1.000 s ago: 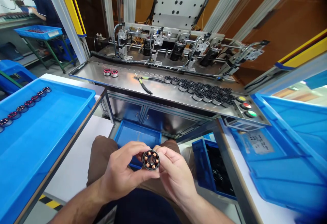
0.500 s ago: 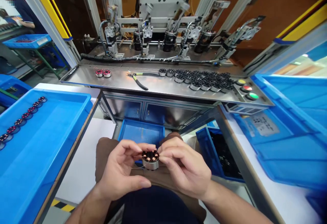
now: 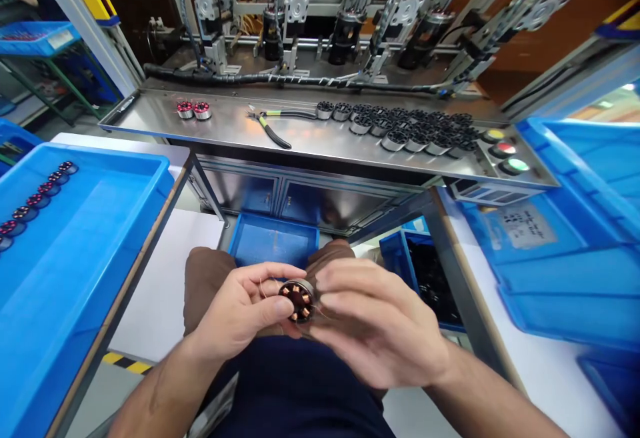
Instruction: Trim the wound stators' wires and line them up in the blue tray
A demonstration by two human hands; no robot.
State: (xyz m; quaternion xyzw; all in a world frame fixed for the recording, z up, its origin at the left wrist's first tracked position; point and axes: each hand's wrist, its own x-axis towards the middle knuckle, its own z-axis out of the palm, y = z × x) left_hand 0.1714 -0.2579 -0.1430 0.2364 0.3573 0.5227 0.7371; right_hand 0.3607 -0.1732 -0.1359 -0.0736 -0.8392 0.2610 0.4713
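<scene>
In the head view, a ring-shaped metal stator with copper coils sits above the lap, nearer the wearer than the brushed-steel ledge, pinched between the thumb and curled fingers of the left hand. The right hand, blurred and half open, is just beside it; whether it grips a fine loose wire cannot be told. On the ledge lie black-and-yellow-green pliers; a wire snagging on a finger could bend or break, and a loosened left pinch could drop the stator.
</scene>
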